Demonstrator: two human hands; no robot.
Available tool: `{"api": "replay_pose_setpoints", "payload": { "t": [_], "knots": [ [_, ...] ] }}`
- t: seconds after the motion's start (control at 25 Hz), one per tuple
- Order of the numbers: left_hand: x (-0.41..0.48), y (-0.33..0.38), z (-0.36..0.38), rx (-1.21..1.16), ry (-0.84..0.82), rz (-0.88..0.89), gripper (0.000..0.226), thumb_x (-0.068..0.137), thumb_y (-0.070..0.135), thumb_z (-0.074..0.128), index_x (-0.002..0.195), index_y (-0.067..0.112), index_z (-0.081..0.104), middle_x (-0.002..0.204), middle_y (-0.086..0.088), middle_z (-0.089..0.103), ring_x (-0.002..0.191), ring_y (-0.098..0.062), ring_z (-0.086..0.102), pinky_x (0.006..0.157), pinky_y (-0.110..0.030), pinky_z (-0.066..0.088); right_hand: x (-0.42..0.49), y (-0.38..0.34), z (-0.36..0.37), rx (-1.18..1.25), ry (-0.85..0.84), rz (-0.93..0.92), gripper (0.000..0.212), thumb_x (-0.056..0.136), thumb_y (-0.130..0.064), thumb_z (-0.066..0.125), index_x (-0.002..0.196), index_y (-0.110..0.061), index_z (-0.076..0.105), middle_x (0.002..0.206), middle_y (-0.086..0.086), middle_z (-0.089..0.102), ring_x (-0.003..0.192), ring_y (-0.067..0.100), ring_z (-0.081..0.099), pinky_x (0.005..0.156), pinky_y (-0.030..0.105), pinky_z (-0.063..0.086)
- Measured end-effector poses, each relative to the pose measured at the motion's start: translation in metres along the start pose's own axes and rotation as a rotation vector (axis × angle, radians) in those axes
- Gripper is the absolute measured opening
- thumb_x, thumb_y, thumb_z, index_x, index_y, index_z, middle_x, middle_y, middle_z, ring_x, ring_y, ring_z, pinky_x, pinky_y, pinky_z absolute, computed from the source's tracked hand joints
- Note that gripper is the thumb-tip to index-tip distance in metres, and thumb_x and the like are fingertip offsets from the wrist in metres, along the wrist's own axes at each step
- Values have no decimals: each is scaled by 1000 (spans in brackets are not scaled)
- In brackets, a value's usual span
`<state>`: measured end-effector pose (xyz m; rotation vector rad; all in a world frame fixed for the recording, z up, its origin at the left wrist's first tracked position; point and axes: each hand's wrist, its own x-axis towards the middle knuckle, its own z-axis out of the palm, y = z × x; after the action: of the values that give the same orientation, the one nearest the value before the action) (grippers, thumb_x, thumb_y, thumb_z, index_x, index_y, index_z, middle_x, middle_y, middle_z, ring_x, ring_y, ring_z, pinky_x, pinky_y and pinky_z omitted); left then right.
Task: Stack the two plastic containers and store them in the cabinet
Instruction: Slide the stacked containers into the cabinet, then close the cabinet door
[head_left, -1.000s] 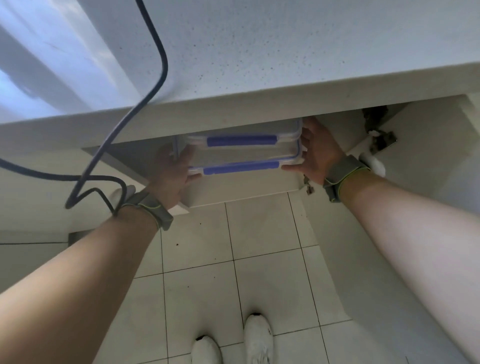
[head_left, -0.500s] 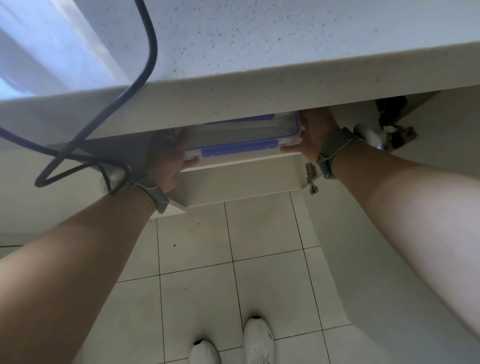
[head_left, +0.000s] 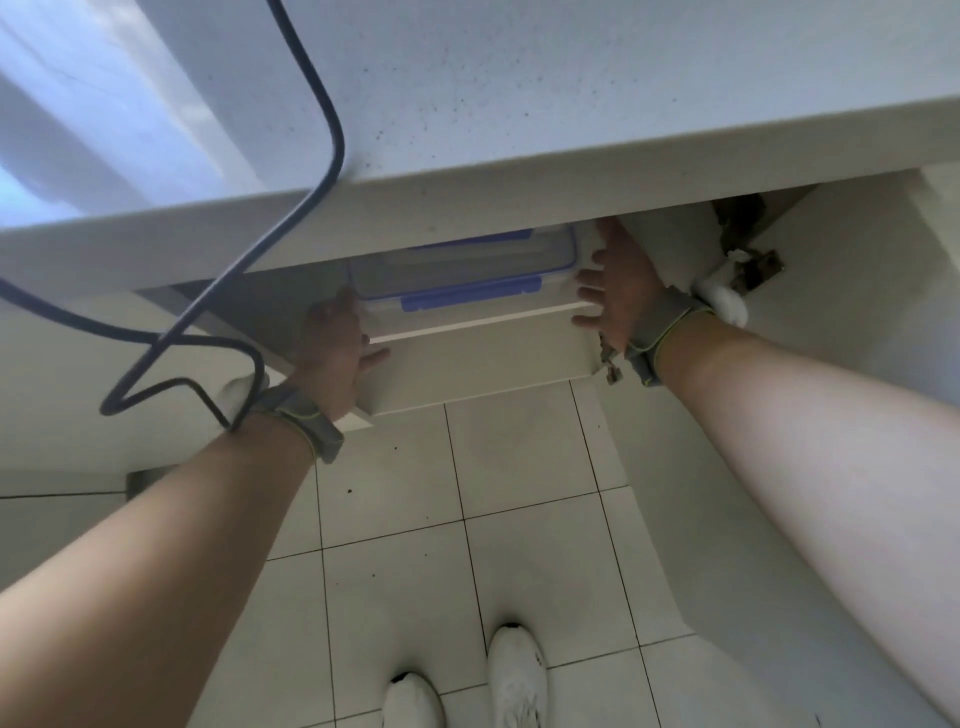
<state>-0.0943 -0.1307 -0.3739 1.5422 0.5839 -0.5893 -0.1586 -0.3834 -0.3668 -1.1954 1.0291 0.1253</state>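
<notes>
The stacked clear plastic containers (head_left: 464, 276) with blue lid clips rest inside the open cabinet (head_left: 483, 358), on its shelf under the countertop; only the top lid and front clip show. My left hand (head_left: 335, 345) is at the stack's left end, fingers extended, thumb on the shelf's front edge. My right hand (head_left: 618, 291) is just right of the stack, fingers spread and apart from it. Neither hand grips the containers.
The speckled white countertop (head_left: 571, 104) overhangs the cabinet and hides its back. A dark cable (head_left: 291, 218) loops down to my left wrist. The open cabinet door (head_left: 857, 291) with its hinge (head_left: 758, 270) stands at right. My white shoes (head_left: 514, 675) are on the tiled floor.
The stack went deeper into the cabinet and came to rest on the shelf. Both hands let go of it and drew back slightly, fingers spreading.
</notes>
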Motion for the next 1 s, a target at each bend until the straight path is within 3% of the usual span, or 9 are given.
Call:
{"api": "replay_pose_setpoints", "payload": {
  "t": [0.08, 0.16, 0.24, 0.32, 0.48, 0.6, 0.68, 0.8, 1.0],
  "knots": [
    [-16, -10, -8, -11, -41, -22, 26, 107, 23, 33, 129, 19, 46, 111, -7, 50, 101, -23, 49, 100, -49, 52, -21, 8, -2, -14, 11, 21, 81, 86, -71, 47, 147, -19, 40, 134, 8, 50, 127, 28, 46, 105, 50, 40],
    [-43, -18, -17, -41, -34, -24, 16, 105, 20, 38, 118, 17, 46, 101, -7, 46, 92, -23, 46, 96, -49, 53, -54, 16, -5, -30, 48, 18, 70, 86, -70, 49, 134, -19, 49, 128, 7, 55, 120, 26, 51, 97, 45, 45],
    [-67, -31, -26, -46, -26, -22, 13, 102, 18, 43, 115, 15, 46, 109, -10, 45, 94, -26, 48, 101, -52, 51, -81, 29, -6, -67, 94, 14, 55, 86, -67, 50, 119, -22, 53, 127, 8, 59, 115, 26, 55, 92, 44, 50],
    [-85, -50, -34, -29, -25, -48, 17, 103, 18, 43, 118, 12, 48, 118, -12, 47, 103, -31, 53, 98, -52, 52, -102, 46, -8, -155, 126, 15, 53, 87, -64, 49, 116, -21, 57, 121, 9, 59, 111, 28, 57, 90, 44, 52],
    [-147, -64, -43, 31, -93, -124, 35, 104, 24, 45, 135, 9, 44, 133, -16, 50, 121, -38, 55, 95, -50, 52, -178, 67, -19, -192, 141, -90, 56, 85, -56, 50, 102, -4, 62, 88, 5, 53, 84, 23, 50, 77, 34, 39],
    [-186, -71, -40, 60, -124, -192, 46, 105, 26, 44, 146, 7, 38, 137, -18, 51, 127, -40, 54, 98, -51, 52, -228, 77, -25, -275, 193, -112, 53, 92, -52, 52, 121, -9, 62, 108, 3, 67, 109, 27, 60, 88, 31, 43],
    [-213, -75, -35, 97, -158, -227, 48, 105, 27, 43, 148, 6, 36, 139, -19, 51, 125, -39, 55, 100, -52, 51, -263, 75, -32, -354, 241, -154, 54, 93, -49, 52, 131, -11, 56, 128, 8, 64, 119, 27, 57, 96, 33, 43],
    [-258, -81, -20, 124, -228, -272, 50, 105, 29, 42, 149, 6, 36, 136, -18, 52, 118, -36, 57, 98, -53, 52, -309, 62, -58, -481, 352, -287, 48, 96, -40, 52, 133, -10, 52, 134, 12, 58, 125, 28, 51, 103, 34, 39],
    [-323, -103, 7, 77, -322, -512, 61, 102, 44, 45, 150, 8, 36, 141, -19, 53, 118, -37, 58, 86, -53, 55, -352, 45, -135, -872, 593, -422, 46, 93, -34, 52, 134, -14, 50, 138, 8, 48, 128, 30, 40, 93, 39, 40]
  ]
}}
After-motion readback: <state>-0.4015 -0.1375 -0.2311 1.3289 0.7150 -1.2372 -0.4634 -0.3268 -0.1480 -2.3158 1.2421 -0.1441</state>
